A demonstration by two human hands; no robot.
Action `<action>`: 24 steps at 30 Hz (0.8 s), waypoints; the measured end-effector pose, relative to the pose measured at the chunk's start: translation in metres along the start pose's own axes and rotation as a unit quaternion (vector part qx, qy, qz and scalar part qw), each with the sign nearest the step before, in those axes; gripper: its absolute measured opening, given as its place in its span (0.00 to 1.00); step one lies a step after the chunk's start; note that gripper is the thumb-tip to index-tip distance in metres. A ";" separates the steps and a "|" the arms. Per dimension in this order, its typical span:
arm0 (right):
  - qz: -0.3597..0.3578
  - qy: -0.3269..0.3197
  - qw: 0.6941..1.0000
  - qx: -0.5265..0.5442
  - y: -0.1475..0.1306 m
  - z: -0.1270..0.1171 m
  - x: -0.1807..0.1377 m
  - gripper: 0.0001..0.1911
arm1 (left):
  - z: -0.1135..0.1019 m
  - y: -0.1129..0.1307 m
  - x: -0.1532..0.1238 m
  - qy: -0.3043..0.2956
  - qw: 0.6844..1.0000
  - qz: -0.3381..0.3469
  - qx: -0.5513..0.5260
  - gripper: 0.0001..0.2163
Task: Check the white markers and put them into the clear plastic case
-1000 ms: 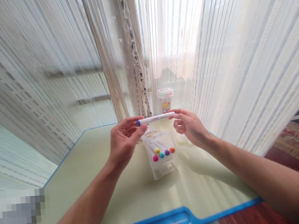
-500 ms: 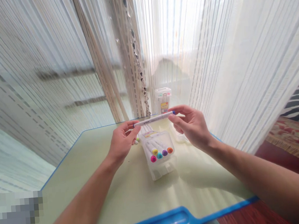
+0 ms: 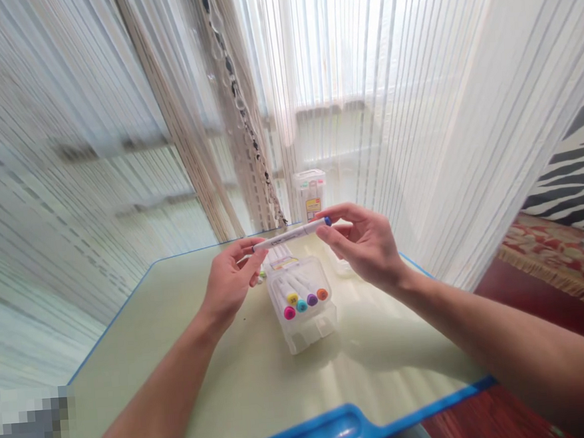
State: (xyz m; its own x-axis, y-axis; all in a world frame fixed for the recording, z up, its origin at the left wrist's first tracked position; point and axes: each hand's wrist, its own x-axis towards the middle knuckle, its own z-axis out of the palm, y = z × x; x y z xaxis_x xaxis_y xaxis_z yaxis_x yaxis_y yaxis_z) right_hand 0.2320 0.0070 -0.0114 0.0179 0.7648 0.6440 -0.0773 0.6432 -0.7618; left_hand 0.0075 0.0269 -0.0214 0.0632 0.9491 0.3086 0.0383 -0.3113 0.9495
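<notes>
A white marker [image 3: 293,234] with a blue end is held nearly level above the table, tilted slightly up to the right. My left hand [image 3: 233,276] pinches its left end, and my right hand [image 3: 366,244] pinches the blue end between thumb and fingers. Just below the marker, a clear plastic case [image 3: 304,328] lies tilted on the table. Several white markers rest in it, their coloured round ends facing me: a yellow end [image 3: 292,299], a pink end [image 3: 289,312], an orange end [image 3: 322,294], and purple and turquoise ones.
Behind the hands, another clear case [image 3: 311,194] with markers stands upright at the table's back edge. A clear plastic piece [image 3: 344,267] lies partly behind my right hand. The pale green table [image 3: 224,390] has a blue rim. String curtains [image 3: 414,104] hang behind it.
The view has shifted slightly, so the table's things appear a little further left. Both hands keep hold of the marker; more of its blue end shows at my right fingers.
</notes>
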 end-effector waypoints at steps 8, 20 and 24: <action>0.007 0.017 1.000 0.018 0.004 -0.003 0.001 0.11 | -0.001 0.000 0.000 0.016 0.999 0.034 -0.015 0.15; 0.249 0.013 0.962 0.109 0.023 -0.012 0.013 0.10 | 0.007 0.017 -0.012 0.014 0.994 0.096 -0.040 0.15; 0.246 0.010 0.964 0.105 0.024 -0.014 0.014 0.10 | 0.006 0.013 -0.010 0.020 0.995 0.094 -0.034 0.15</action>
State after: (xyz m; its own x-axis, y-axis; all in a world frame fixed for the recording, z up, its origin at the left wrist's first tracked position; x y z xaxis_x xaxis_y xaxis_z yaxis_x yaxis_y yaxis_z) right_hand 0.2446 0.0335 -0.0217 -0.0539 0.9772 0.2054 -0.2808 0.1826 -0.9422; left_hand 0.0129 0.0132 -0.0127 0.0222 0.8756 0.4824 -0.0377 -0.4815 0.8756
